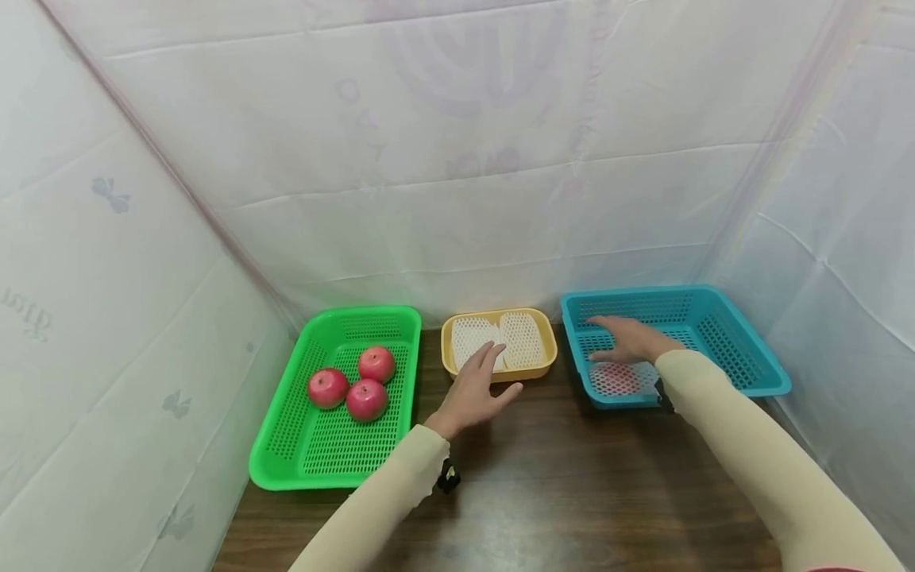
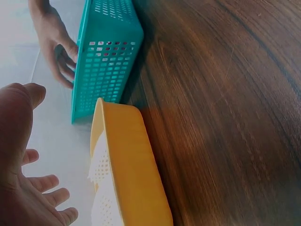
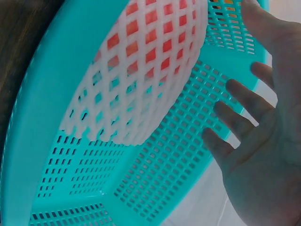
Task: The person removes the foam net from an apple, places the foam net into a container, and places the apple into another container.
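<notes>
My left hand [image 1: 470, 399] hovers by the near edge of a small yellow basket [image 1: 532, 372], fingers spread and holding nothing. White foam net sleeves [image 1: 522, 340] lie in that basket. Over the blue basket [image 1: 747, 342], my right hand [image 1: 629, 340] is held with its fingers apart and nothing in them. Below it a red fruit in a foam net [image 1: 615, 380] lies in the basket's near left corner. The right wrist view shows the net [image 3: 150, 52] reaching past the fruit, apart from my fingers. Three red apples [image 1: 367, 400] sit in the green basket [image 1: 279, 465].
The baskets stand in a row on a dark wooden table [image 1: 557, 492], green at left, yellow in the middle, blue at right. Pale sheeting [image 1: 457, 199] hangs behind and on both sides, close to the baskets' far rims.
</notes>
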Demonstrator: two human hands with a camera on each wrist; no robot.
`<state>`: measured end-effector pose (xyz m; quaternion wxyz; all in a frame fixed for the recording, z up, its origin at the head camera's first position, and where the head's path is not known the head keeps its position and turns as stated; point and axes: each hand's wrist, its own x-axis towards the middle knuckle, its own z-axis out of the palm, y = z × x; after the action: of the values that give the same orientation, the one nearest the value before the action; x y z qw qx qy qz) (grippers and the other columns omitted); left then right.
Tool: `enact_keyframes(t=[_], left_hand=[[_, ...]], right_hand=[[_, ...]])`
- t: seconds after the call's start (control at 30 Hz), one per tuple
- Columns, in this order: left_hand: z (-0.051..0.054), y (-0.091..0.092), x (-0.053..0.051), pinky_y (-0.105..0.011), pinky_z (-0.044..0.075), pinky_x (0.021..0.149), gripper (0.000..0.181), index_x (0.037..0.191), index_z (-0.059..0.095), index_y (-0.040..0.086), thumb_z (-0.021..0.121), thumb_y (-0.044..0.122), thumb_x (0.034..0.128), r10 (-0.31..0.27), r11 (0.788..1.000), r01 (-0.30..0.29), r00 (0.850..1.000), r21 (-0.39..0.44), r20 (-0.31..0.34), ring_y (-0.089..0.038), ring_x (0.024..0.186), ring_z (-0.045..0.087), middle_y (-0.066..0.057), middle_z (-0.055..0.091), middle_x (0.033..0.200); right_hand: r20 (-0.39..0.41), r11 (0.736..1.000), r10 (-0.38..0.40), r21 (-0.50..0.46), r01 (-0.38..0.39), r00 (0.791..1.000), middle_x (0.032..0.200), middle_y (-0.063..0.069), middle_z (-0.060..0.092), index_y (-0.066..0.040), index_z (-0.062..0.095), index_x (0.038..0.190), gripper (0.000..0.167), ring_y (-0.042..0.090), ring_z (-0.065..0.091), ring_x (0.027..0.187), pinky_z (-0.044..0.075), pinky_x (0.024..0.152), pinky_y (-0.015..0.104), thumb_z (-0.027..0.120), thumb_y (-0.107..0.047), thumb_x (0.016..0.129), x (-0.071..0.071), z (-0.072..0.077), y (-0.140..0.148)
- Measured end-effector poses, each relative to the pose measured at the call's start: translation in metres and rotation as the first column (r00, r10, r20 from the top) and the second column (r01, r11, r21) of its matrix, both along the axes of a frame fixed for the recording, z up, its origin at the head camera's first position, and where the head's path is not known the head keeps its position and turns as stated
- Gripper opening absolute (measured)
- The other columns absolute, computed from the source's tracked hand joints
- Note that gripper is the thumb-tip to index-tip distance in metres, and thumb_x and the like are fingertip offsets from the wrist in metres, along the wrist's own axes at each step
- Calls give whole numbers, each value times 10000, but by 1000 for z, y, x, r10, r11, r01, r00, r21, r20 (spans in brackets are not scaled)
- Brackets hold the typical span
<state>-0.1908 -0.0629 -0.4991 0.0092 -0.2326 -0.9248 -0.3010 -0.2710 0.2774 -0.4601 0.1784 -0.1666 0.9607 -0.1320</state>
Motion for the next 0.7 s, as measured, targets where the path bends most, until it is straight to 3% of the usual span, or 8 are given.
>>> enact_keyframes(t=[0.4, 0.7], left_hand=[[-3, 7, 3, -497, 316, 1195, 779, 1575, 353, 101, 635, 517, 979, -12, 1000, 12, 1000, 3, 7, -327, 1488, 345, -189, 333, 1624], [-2, 14, 8, -472, 308, 1203, 779, 1581, 338, 117, 642, 506, 978, -21, 1000, 21, 999, -7, 40, -307, 1496, 337, -168, 321, 1635]], right_hand=[[198, 998, -39, 61, 28, 979, 1584, 283, 362, -97, 380, 1584, 924, 560, 292, 1437, 303, 1086, 736, 769, -541, 873, 1, -2, 9], [300, 989, -112, 124, 78, 947, 1542, 264, 429, -124, 489, 1525, 951, 551, 343, 1408, 344, 1032, 757, 836, -586, 769, 8, -1, 13]])
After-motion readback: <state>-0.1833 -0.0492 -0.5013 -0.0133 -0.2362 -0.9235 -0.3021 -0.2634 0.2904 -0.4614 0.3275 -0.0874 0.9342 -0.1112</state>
